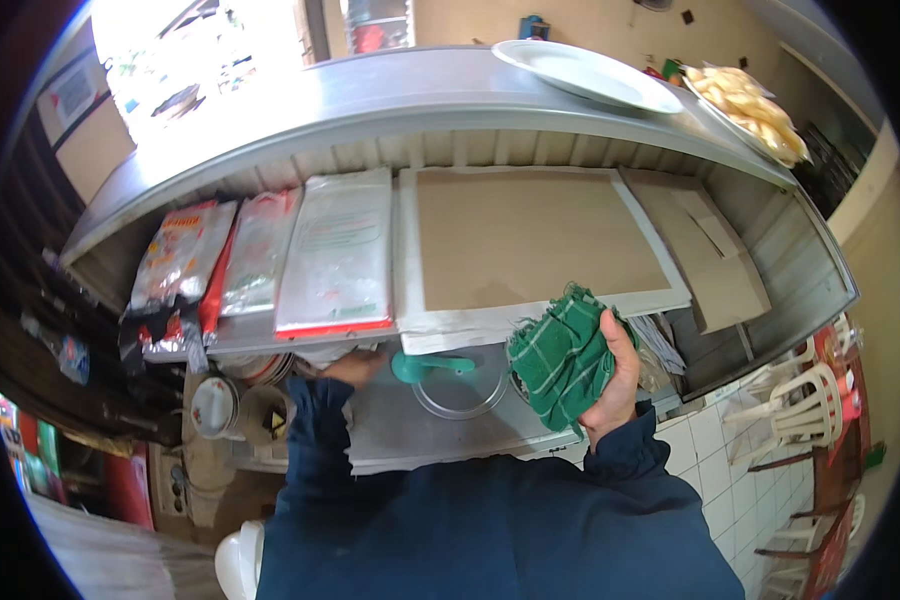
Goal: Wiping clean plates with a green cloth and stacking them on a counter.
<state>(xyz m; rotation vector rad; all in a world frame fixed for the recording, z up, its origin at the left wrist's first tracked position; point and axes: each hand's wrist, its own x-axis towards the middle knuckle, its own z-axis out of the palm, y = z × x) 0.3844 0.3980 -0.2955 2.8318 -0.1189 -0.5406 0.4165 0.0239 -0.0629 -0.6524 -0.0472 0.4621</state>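
Note:
My right hand (615,375) grips a bunched green checked cloth (566,356) with a frayed edge, thumb on its near side, in front of the shelf's edge. Low at the left, my left hand (355,367) reaches under the shelf's front edge. Its fingers are partly hidden and blurred, beside something whitish (330,352). Between the hands, a teal plastic scoop (429,366) lies by a round metal-rimmed lid or bowl (461,412) on a grey metal surface (397,442).
Packs of plastic bags (337,255) and a stack of brown wrapping paper (525,232) lie on the shelf. Above, a white oval plate (589,75) and a dish of bagged crackers (750,109) rest on the metal counter (390,82). Stacked bowls (214,409) stand left; plastic chairs (810,405), right.

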